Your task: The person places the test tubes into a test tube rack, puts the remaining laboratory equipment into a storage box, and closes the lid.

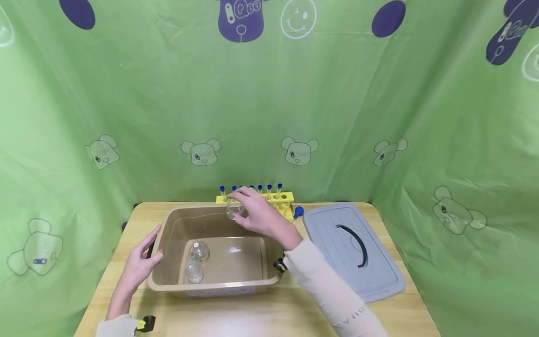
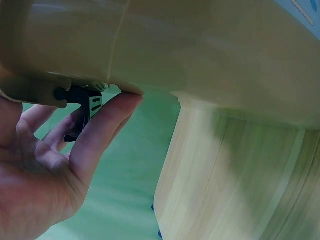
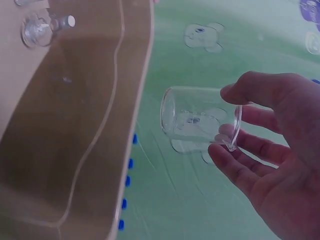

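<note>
My right hand pinches a clear glass beaker near its spouted rim, thumb on one side and fingers on the other. In the right wrist view the beaker lies sideways, its base toward the bin. From the head it overlaps the far edge of a brown plastic bin. At the bin's left end my left hand touches the rim with fairly straight fingers and thumb, around a black latch. Inside the bin stand a narrow-necked glass flask and another clear glass vessel.
Behind the bin stands a yellow rack with several blue-capped test tubes. A blue rubber bulb lies beside it. The grey lid with a black handle lies right of the bin. A green curtain encloses the table.
</note>
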Motion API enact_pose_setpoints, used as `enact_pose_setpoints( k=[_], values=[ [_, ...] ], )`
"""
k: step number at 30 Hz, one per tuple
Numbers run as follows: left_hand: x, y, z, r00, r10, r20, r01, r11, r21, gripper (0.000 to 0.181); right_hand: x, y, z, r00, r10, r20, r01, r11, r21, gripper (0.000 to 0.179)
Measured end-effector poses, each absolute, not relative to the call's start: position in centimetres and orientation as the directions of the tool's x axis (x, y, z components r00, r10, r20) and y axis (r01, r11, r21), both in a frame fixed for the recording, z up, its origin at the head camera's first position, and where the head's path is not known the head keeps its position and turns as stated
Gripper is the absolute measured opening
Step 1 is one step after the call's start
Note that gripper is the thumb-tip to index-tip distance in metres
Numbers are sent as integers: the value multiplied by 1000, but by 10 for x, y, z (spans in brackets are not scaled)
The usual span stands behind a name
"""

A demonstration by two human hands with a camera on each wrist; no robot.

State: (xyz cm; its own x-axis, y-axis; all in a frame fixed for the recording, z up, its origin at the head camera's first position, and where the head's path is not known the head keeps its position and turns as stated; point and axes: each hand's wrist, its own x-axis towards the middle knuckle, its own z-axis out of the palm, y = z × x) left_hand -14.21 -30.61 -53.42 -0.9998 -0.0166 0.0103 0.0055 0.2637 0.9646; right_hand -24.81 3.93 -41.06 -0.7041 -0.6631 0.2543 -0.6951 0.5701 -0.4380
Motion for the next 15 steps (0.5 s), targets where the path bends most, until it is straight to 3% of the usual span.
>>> enact_pose_setpoints(
  k=[7,15],
  values=[
    [-140,-307,-531,-999,-21,35,28,286,958,71,-256,-1,-421,-666,-724,181,-729,579,-364,52],
    [-143,-304,-531,-999,-22,37,29,288,957,69,-267,-24,-447,-666,-743,72,-704,593,-390,48]
  ],
)
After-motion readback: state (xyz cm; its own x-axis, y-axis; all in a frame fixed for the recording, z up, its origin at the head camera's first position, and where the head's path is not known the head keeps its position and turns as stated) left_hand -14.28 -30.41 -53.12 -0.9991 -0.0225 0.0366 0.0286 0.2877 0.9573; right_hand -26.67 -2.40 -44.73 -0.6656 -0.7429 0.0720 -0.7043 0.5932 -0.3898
